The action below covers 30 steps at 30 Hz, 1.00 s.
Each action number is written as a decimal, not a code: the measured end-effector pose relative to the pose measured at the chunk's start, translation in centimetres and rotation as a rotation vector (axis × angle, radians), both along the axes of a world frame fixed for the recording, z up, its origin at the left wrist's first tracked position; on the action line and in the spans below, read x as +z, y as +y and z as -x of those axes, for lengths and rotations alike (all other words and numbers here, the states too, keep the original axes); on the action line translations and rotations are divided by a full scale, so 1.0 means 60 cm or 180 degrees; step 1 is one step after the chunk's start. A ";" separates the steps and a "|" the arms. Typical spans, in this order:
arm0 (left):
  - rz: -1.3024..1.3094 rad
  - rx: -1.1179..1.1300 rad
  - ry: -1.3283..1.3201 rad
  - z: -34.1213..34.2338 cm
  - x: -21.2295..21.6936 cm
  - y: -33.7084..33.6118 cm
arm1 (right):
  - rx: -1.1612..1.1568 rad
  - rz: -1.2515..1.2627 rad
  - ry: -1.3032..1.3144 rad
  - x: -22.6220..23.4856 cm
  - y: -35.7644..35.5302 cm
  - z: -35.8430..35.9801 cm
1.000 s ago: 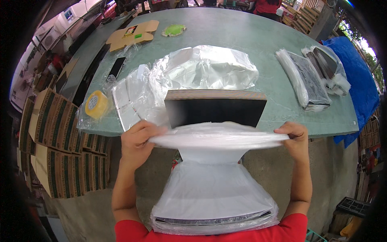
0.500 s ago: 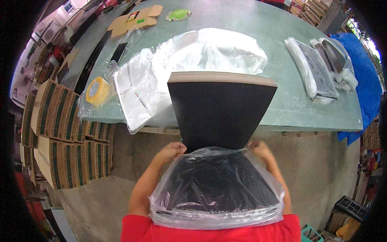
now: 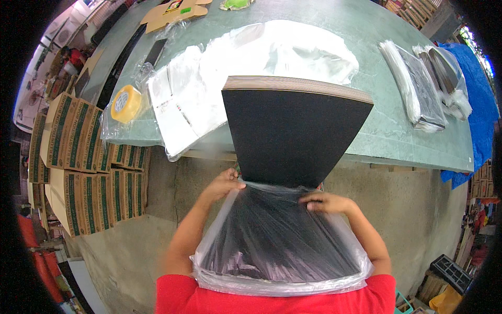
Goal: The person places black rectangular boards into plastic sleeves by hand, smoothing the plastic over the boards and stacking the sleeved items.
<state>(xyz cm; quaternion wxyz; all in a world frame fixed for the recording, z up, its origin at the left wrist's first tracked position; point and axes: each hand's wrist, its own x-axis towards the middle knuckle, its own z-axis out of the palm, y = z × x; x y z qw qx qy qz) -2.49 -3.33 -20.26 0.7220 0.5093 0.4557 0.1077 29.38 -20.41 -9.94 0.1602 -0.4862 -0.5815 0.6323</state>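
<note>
A thick stack of black boards [image 3: 298,131] stands upright in front of me, leaning against or close to the table edge, its pale layered edge at the top. The lower part sits inside a clear plastic bag [image 3: 282,246], whose mouth crosses the stack midway. My left hand [image 3: 225,184] is closed on the bag's mouth at the left side of the stack. My right hand [image 3: 328,202] lies across the bag's front near its upper right, fingers bent and pinched on the film. The bag's lower end rests against my red shirt.
On the green table [image 3: 418,152] lie a pile of clear plastic bags [image 3: 282,52], a yellow tape roll [image 3: 126,103], a flattened carton [image 3: 172,14] and bagged dark boards [image 3: 415,89]. Brown boxes [image 3: 83,201] are stacked at left; a blue tarp [image 3: 473,99] hangs at right.
My right hand has moved inward from the bag's right edge onto its front. The film now looks more stretched over the boards. My left hand stays at the left edge.
</note>
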 end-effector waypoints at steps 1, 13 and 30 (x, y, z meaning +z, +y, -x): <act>-0.0446 0.0128 0.0562 0.003 -0.046 0.001 | -0.0190 0.0101 -0.0250 -0.034 -0.008 -0.013; -0.1466 -0.2743 -0.0726 -0.077 0.319 -0.039 | 0.1440 -0.0386 0.0985 0.187 0.007 0.062; -0.1207 -0.2624 0.0848 -0.074 0.139 0.000 | -0.3334 -0.1435 -0.2161 0.112 0.355 -0.234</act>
